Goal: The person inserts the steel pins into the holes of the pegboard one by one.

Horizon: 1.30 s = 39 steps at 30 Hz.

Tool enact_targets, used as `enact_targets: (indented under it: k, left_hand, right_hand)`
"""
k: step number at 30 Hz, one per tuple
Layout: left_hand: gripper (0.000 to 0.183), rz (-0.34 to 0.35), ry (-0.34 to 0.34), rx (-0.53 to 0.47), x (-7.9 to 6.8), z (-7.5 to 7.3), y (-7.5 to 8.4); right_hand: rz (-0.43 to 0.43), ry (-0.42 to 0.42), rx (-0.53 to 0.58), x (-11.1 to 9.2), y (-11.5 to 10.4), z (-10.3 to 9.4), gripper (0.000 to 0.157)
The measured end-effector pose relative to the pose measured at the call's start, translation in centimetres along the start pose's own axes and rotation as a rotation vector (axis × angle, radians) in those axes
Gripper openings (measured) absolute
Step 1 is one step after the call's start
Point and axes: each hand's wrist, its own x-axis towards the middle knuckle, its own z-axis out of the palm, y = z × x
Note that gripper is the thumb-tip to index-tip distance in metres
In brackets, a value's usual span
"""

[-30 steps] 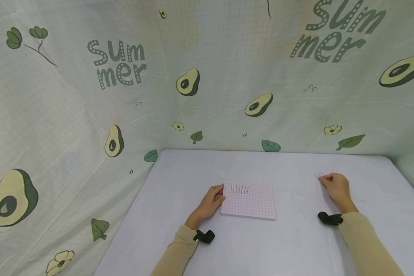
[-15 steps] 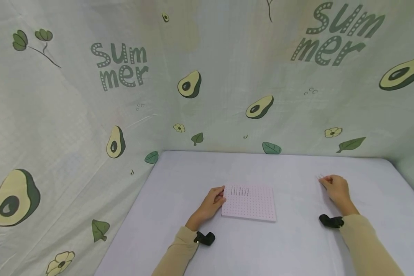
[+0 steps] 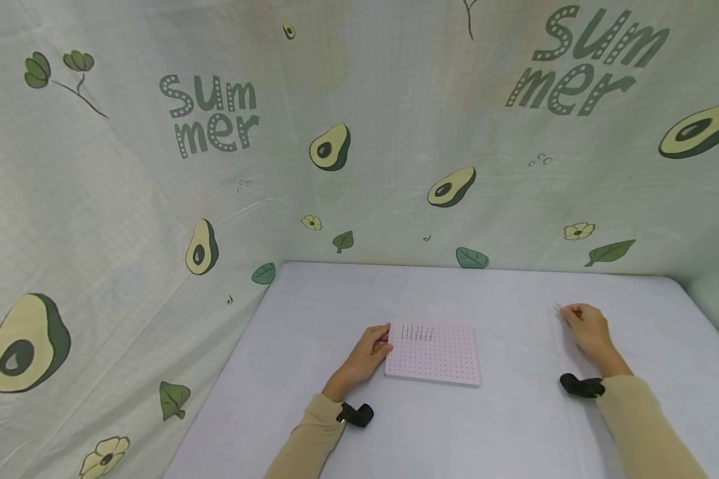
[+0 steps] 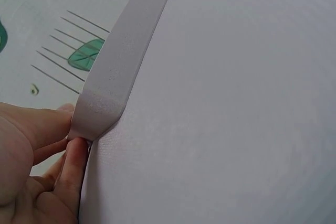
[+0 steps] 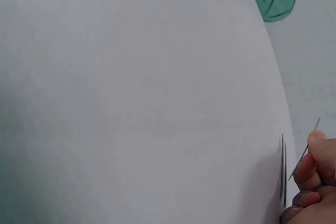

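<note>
at the left, the person's left hand (image 3: 362,356) is gripping the left edge of a pale pink, rectangular board dotted with small holes (image 3: 437,362), its thumb and fingers clamping the edge between them. the board is lying near the middle of a smooth white table (image 3: 497,432), and a row of thin, dark, straight metal needles (image 3: 417,332) is standing in its far left part. well apart at the right, the person's right hand (image 3: 590,329) is pinching a single slender metal needle (image 5: 301,159) between thumb and finger, the other fingers curling; two more dark needles (image 5: 283,169) are showing just beside them, though whether those fingers are clamping them one cannot tell. beyond the table, a pale green cloth printed with avocados (image 3: 389,86) is hanging.
</note>
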Motion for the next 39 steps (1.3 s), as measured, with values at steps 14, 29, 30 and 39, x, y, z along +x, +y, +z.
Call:
enact_targets:
  k: [14,29,30,39]
  left_hand:
    - [0.051,-0.034,-0.011,0.024,0.8,0.5,-3.7]
    - [0.05,-0.048,-0.006,0.035,0.9,0.4,-3.1]
    - [0.05,-0.048,-0.006,0.036,0.8,0.4,-3.0]
    - [0.05,-0.016,-0.009,0.031,0.8,0.3,-3.2]
  right_hand:
    - [-0.164,-0.012,0.174,-0.6,-1.1,0.3,0.032]
    - [-0.213,0.017,0.325,-1.1,-5.0,1.3,0.02]
    - [-0.214,0.012,0.326,-1.2,-5.3,1.5,0.02]
    - [-0.232,-0.013,0.338,-1.8,-7.6,3.2,0.017]
